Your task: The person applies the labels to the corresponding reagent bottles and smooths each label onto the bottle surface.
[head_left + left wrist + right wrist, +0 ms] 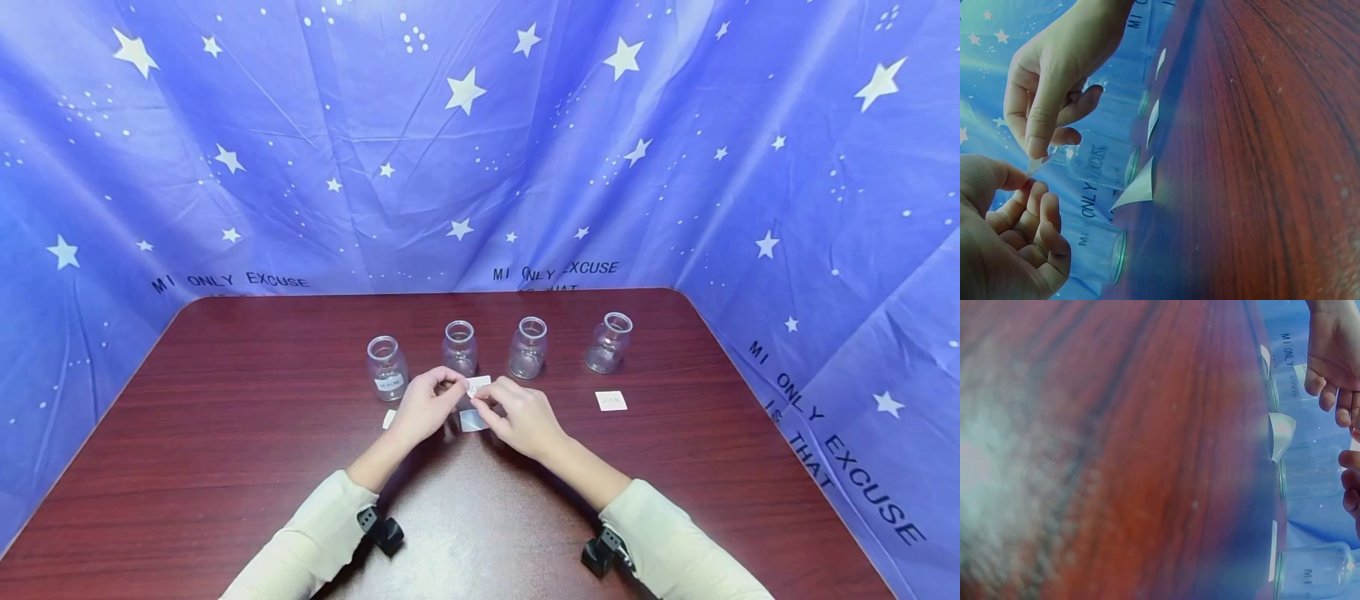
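Above the table, both hands pinch a small white label point(478, 384) with handwriting on it. My left hand point(431, 404) has its left edge between thumb and forefinger. Thumb and fingertips of my right hand point(522, 417) grip the lower right side. In the left wrist view the label point(1035, 165) spans the two sets of fingertips. Below the hands lies a curled piece of paper point(473, 421). Right behind the hands stands an upright clear glass jar point(460, 354), its lower part partly hidden. To the left, another glass jar point(384, 367) bears a written label on its front.
Two more open glass jars, one at middle right point(528, 354) and one at far right point(608, 346), stand in the row. A white paper square point(611, 401) with writing lies before the far right jar. Another paper scrap point(389, 418) shows beside the left hand. A star-printed blue curtain point(465, 167) surrounds the table.
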